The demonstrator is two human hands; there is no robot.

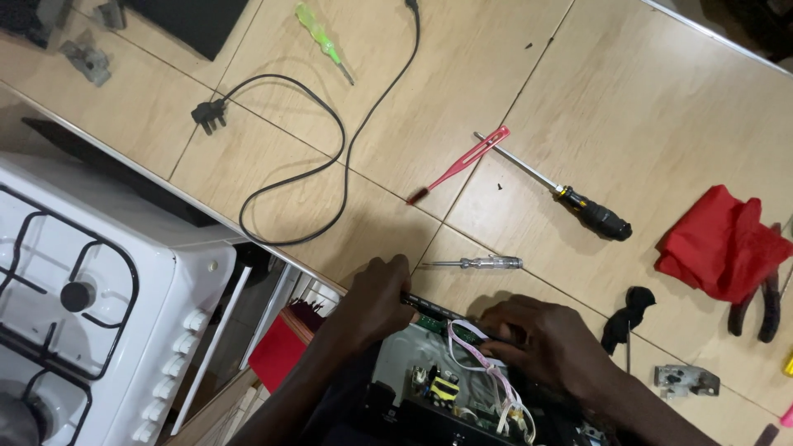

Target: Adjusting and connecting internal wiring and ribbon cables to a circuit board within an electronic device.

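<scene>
An opened electronic device [413, 376] lies at the counter's near edge, its circuit board with a yellow transformer [446, 388] and white and pink wires [487, 372] exposed. My left hand [376, 301] grips the far left end of the device's black front strip [429, 310]. Over the strip's right part and the wires rests my right hand [541, 339], fingers curled down on them. What my right fingers pinch is hidden.
On the tan tiled counter [462, 74] lie a clear-handled tester screwdriver [475, 263], a black-handled screwdriver [570, 198], a red plastic tool [458, 165], a green screwdriver [322, 37], a black power cord [306, 157], a red cloth [719, 239], pliers [764, 306]. A white gas stove [91, 289] stands left.
</scene>
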